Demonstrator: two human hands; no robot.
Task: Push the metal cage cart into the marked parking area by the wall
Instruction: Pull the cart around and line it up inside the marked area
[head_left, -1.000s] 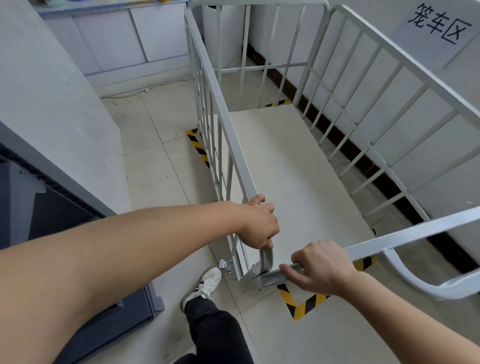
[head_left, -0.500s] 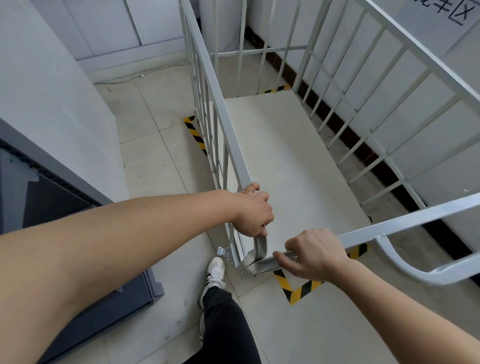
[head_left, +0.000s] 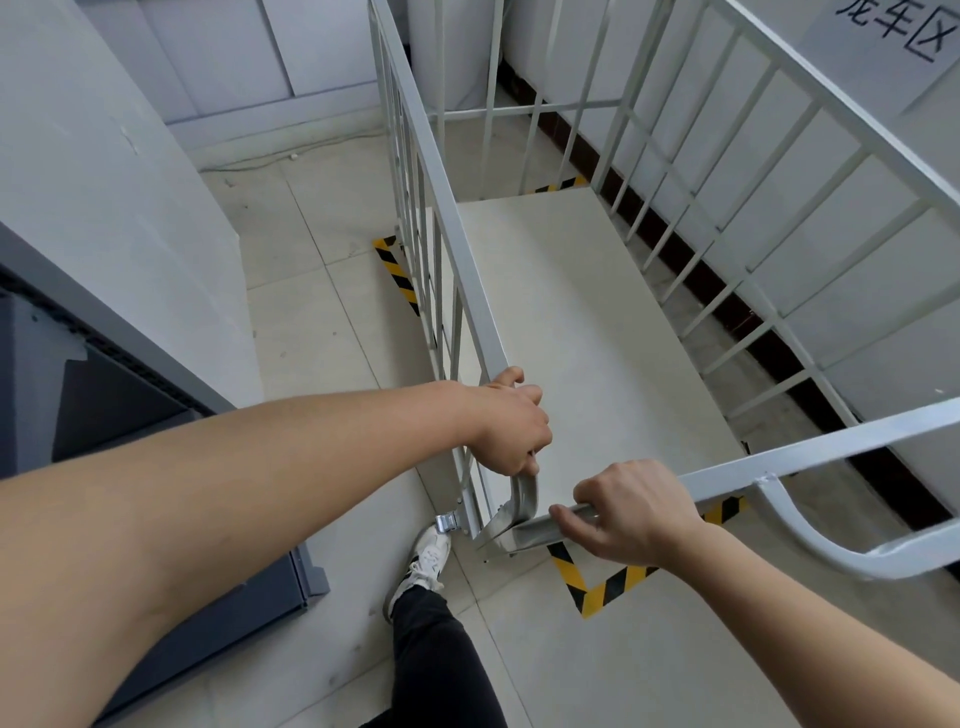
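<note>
Head view: my left hand (head_left: 511, 426) and right hand (head_left: 628, 512), both closed on the silver barred metal cage cart (head_left: 597, 322), which sits mostly inside the yellow-black striped floor tape (head_left: 597, 587). I judge 1 final nudge left toward the white wall (head_left: 857, 218).

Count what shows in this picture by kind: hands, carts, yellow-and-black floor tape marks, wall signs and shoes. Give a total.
Hands: 2, left hand and right hand, each closed on a cart rail
Cart: 1
Tape marks: 4
Wall sign: 1
Shoe: 1
Total: 9
</note>
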